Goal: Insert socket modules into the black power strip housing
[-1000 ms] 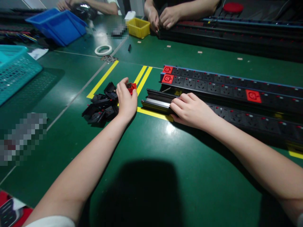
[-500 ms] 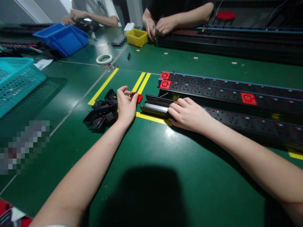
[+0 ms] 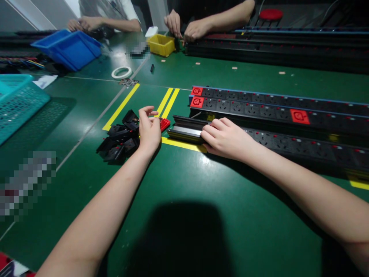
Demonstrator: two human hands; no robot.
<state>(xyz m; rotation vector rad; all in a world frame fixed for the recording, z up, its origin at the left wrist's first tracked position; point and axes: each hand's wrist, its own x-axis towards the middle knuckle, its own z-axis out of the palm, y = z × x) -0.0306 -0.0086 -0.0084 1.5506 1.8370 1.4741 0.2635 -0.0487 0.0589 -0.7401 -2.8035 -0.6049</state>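
My left hand [image 3: 150,130] pinches a red socket module [image 3: 165,124] between thumb and fingers, a short way left of the open end of a black power strip housing [image 3: 184,129]. Over that housing my right hand [image 3: 226,136] is closed, its fingers wrapped on the near part where the row of black sockets [image 3: 285,143] begins. The left stretch of the housing is a bare channel with a silvery inside. Beside my left hand lies a pile of black socket modules [image 3: 119,138], partly covered by the hand.
Two power strips with red end sockets [image 3: 197,102] lie behind. Beyond are a tape roll [image 3: 122,72], a yellow bin [image 3: 162,45] and a blue bin [image 3: 67,50]. A teal basket [image 3: 23,104] stands left. Across the table, two people's hands [image 3: 197,30] work.
The red module has turned in my left hand and shows more of its red face. My right hand stays on the housing. A co-worker's hand has lifted near the yellow bin.
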